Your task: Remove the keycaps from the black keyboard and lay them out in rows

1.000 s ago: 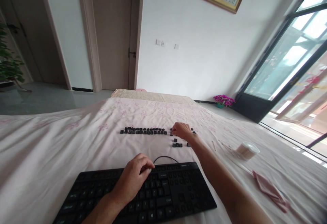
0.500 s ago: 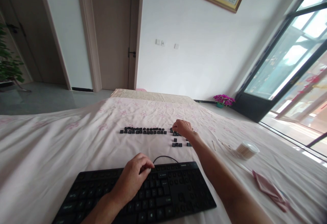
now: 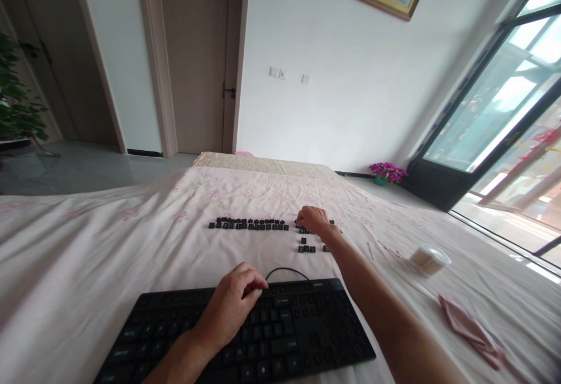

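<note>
A black keyboard (image 3: 346, 325) lies on the pink bedspread, with many of its keys bare along the top row and at the right end. Over its upper middle rests my left hand (image 3: 236, 293), thumb and fingers pinched together; whatever is between the tips is too hidden to name. My right hand (image 3: 312, 219) reaches far forward, fingers curled down among a cluster of loose black keycaps (image 3: 307, 249). Its fingertips are concealed, so I cannot make out what they grip. Left of it stand two rows of keycaps (image 3: 249, 226).
A clear round tub of cotton swabs (image 3: 430, 259) stands on the right, with a few loose swabs (image 3: 390, 249) beside it. Nearer me lies a folded pink cloth (image 3: 471, 331). The keyboard cable (image 3: 287, 269) loops behind the keyboard. The bedspread (image 3: 109, 244) is wrinkled.
The whole view has shifted slightly, moving things a little to the right. Both hands keep nearly the same places over the keyboard and the keycaps.
</note>
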Available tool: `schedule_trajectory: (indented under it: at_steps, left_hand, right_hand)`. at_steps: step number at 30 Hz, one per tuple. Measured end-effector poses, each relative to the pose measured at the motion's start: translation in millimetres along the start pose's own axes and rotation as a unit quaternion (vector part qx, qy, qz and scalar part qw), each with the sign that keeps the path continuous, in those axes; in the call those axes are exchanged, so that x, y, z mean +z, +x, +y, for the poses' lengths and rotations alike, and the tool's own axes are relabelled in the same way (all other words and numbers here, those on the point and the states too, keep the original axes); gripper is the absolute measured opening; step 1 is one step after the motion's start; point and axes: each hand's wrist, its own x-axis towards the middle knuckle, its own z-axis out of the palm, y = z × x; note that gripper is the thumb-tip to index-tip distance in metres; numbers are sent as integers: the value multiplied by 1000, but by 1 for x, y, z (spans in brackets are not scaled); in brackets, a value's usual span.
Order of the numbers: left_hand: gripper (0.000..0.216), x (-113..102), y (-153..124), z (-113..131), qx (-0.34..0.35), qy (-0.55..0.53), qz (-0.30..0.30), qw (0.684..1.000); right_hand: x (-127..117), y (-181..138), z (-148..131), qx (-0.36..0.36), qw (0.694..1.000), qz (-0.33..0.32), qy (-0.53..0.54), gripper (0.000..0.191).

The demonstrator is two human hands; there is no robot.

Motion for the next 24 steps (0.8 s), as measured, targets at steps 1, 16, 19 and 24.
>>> schedule_trajectory:
  at_steps: [1,16,19,24]
  left_hand:
    - [19,0,0,0,1,0,0,1000]
    - [15,-5,-3,-5,-37,-82,47,995]
    - [16,-5,-4,-4,-38,-71,50,996]
    - [18,-2,-9,0,22,11,16,1000]
  right_hand:
    - [-1,-1,-1,2,1000,2,2,17]
    - [-48,-96,-56,-135,950,81,268,51]
    - [-43,-124,-69,-130,915,47,379,44]
    - [-34,-165,-78,-88,861,0,500,37]
